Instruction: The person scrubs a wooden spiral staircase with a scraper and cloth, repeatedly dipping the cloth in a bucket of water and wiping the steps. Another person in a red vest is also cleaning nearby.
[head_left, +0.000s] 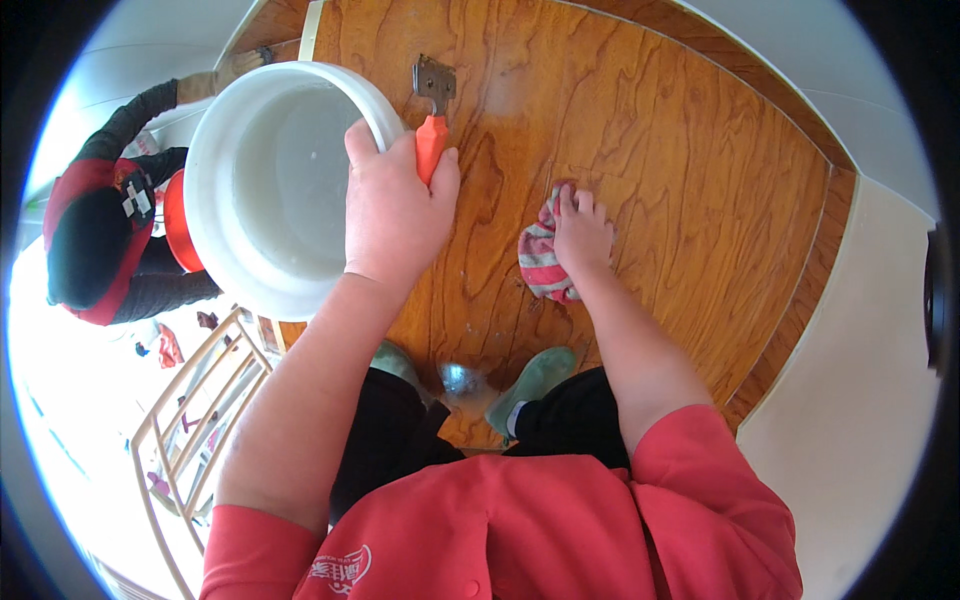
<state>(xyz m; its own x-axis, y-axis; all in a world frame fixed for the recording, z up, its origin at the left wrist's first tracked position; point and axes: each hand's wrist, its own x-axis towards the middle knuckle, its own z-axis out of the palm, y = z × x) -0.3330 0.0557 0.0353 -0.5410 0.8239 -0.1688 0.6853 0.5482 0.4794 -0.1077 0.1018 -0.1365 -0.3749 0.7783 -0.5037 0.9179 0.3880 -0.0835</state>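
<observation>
My left hand (394, 202) grips the rim of a white plastic bucket (202, 195) and also holds the orange handle of a scraper (433, 139) between thumb and fingers. The scraper's worn metal head points away from me. Cloudy greyish liquid lies inside the bucket, which is tilted towards me. To the right, my right hand (583, 236) presses on a crumpled red and grey striped cloth (541, 259) that rests on the wood-grain floor (675, 195). Its fingers are curled over the cloth's far right part. A wet shine shows on the floor between my green shoes (541, 382).
At the left, a co-worker in a dark cap and red vest (101, 232) bends beside a red bucket (178, 225), one arm reaching to the wall's base. A cream metal rack (169, 427) stands at lower left. Wooden skirting (814, 277) and pale walls border the floor.
</observation>
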